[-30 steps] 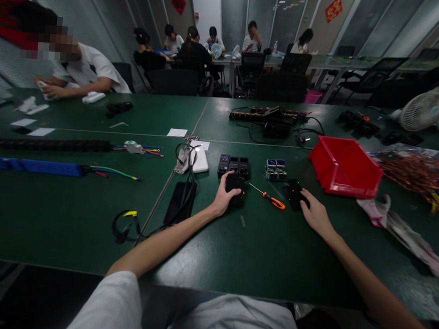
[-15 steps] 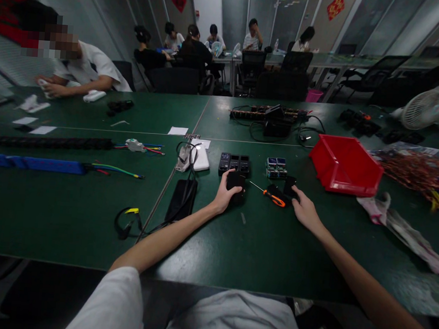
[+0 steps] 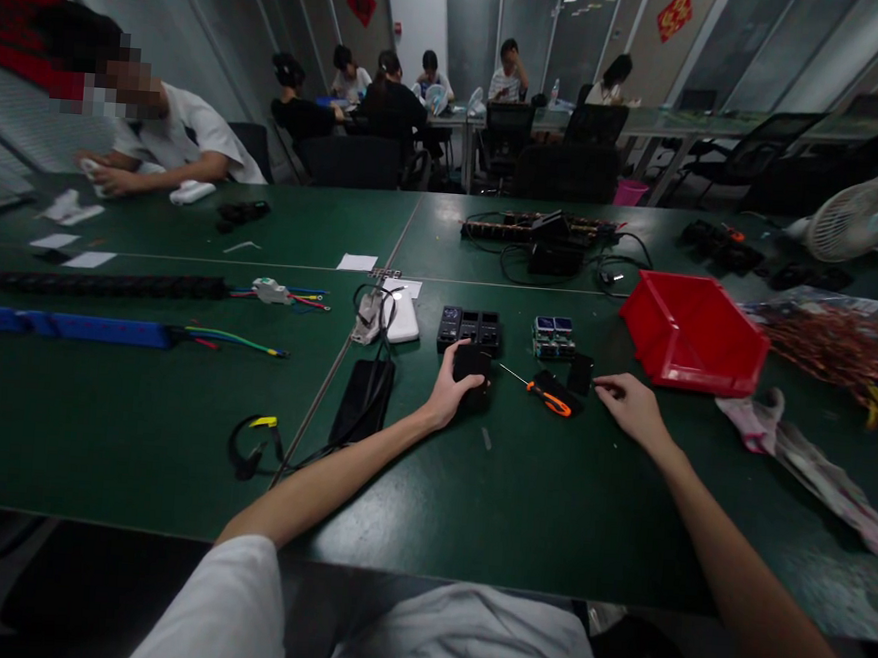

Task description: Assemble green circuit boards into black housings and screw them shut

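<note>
One screwdriver (image 3: 554, 401) between the hands (image 3: 635, 411)

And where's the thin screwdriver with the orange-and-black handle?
In the head view, the screwdriver lies slightly right of centre on the green table, between the left hand and right hand, just below the small green circuit boards.
</note>
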`<move>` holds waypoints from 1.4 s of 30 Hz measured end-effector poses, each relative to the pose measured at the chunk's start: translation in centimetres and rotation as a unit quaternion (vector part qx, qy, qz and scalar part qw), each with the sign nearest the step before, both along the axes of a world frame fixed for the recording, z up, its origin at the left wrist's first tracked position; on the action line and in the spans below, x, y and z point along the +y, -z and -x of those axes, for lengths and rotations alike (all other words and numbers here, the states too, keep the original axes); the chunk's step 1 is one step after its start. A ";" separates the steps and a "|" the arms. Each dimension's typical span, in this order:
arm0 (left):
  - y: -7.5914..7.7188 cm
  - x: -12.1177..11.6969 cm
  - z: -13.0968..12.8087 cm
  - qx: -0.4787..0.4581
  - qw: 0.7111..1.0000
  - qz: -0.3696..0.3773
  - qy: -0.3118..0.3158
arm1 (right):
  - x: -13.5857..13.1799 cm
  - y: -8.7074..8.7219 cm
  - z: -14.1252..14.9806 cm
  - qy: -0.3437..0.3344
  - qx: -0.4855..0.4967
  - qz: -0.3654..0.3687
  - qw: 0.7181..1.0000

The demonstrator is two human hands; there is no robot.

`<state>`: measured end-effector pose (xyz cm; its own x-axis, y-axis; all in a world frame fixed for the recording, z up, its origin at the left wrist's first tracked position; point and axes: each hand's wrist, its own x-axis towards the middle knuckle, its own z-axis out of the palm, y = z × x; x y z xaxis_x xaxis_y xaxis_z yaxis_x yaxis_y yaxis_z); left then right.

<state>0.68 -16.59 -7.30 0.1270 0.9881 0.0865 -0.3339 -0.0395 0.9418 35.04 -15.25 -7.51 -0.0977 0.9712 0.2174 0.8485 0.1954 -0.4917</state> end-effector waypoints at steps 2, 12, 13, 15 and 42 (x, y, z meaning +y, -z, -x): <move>-0.1 0.0 0.0 0.001 1.000 0.002 0.000 | 0.0 0.4 0.2 -0.020 -0.026 -0.007 0.999; 0.1 0.1 0.0 0.002 1.000 -0.005 0.000 | -0.4 0.1 1.6 -0.026 -0.084 -0.010 0.996; 0.1 0.1 0.0 0.001 1.000 -0.005 0.000 | -0.6 -0.2 1.8 -0.026 -0.092 -0.005 0.995; 0.1 0.1 0.0 -0.002 1.000 -0.004 0.000 | -1.0 -0.6 2.4 -0.030 -0.112 0.002 0.993; 0.1 0.1 0.2 0.028 0.999 -0.028 0.003 | -0.8 -0.6 2.1 -0.071 -0.204 0.006 0.976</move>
